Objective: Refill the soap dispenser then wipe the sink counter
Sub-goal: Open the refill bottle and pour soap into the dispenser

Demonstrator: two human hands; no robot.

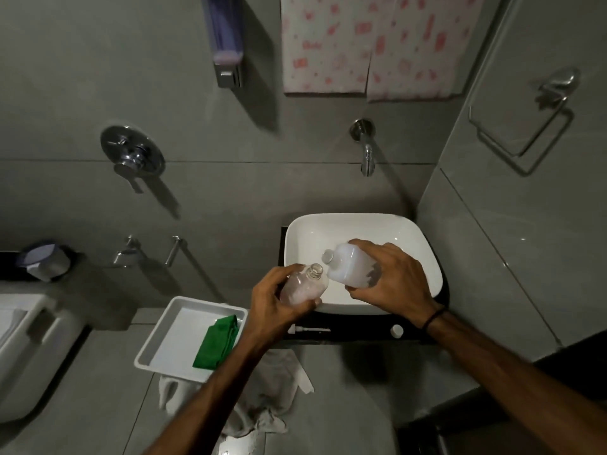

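Over the basin (pixel 423 254), left hand (pixel 274 307) grips the open soap dispenser (pixel 303 287); right hand (pixel 394 277) wraps the tilted refill bottle (pixel 351 267). Refilling is in hand. Next: align the mouths, then tip slowly.

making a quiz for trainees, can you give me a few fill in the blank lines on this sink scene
1. The left hand holds the small clear dispenser bottle, whose mouth is ____.
2. The right hand tilts the white refill bottle over the white ____.
3. The folded cloth lying in the white tray is ____ in colour.
4. The pump head lies on the dark counter, in front of the ____.

Missing words: open; sink; green; sink
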